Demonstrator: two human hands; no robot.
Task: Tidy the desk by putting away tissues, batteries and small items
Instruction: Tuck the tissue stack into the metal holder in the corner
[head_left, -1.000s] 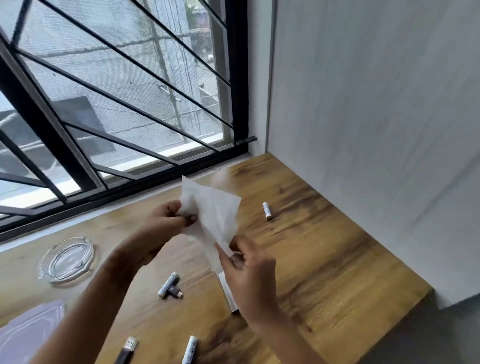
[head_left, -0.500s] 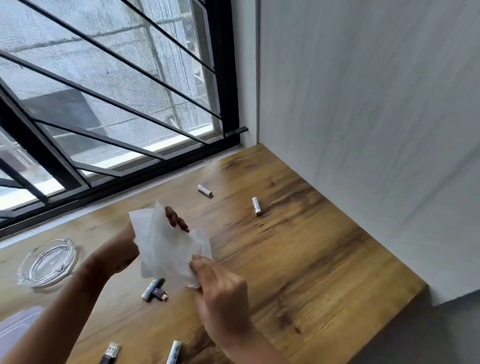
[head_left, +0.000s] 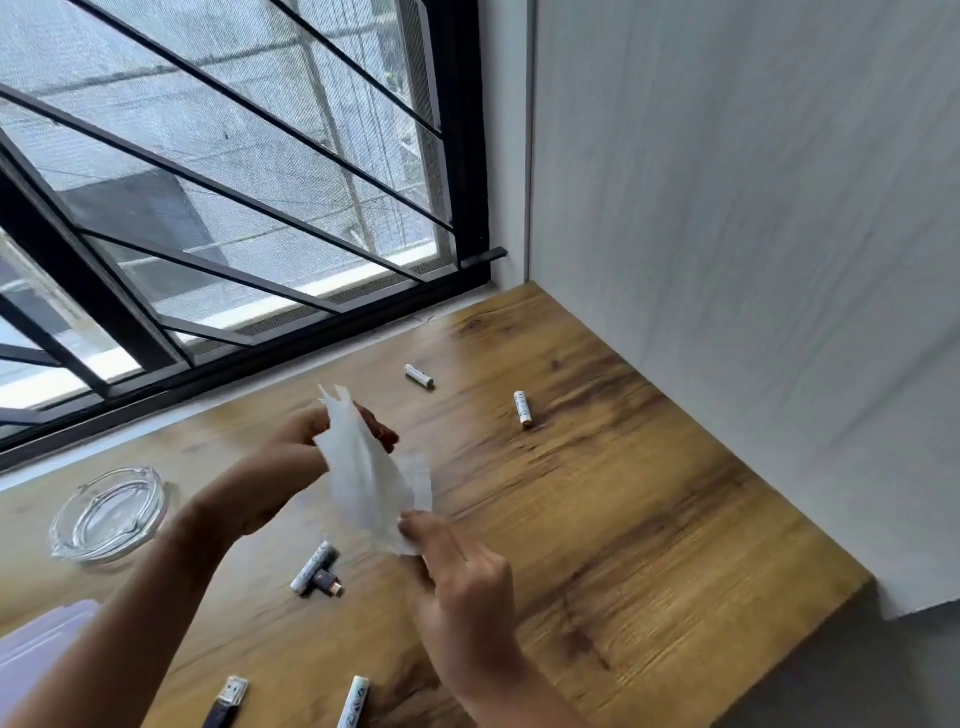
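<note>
Item: tissue (head_left: 371, 470), white, thin, partly creased. Held in the air above the desk (head_left: 649, 519), stretched between both hands, just beyond the battery-and-adapter pair.

Left hand (head_left: 291, 467): fingers closed on the tissue's upper end, the torn-looking tip standing free above the fingers.

Right hand (head_left: 462, 587): thumb and fingers pinched on the tissue's lower corner; nothing else held.

Loose items, placed from the tissue:
- battery (head_left: 418, 375), beyond it toward the window (head_left: 208, 182).
- second battery (head_left: 523, 410), beyond and to the right, nearer the wall (head_left: 727, 260).
- battery lying against a small dark adapter (head_left: 314, 567), just below the tissue.
- one more battery (head_left: 354, 702) and a USB stick (head_left: 228, 699), at the near edge of view.
- glass ashtray (head_left: 109, 514), well left of the tissue.
- pale translucent lid or container (head_left: 36, 644), far left; kind cannot be told.

Risks, judged: the sheet is thin, so pulling the hands apart may tear it; a loose pinch may let it drift down over the battery pair. Round batteries may roll if brushed by a forearm.

Room: bare wood to the right of the tissue, open as far as the wall. The desk's right front corner drops off, and the window frame closes the far side.
</note>
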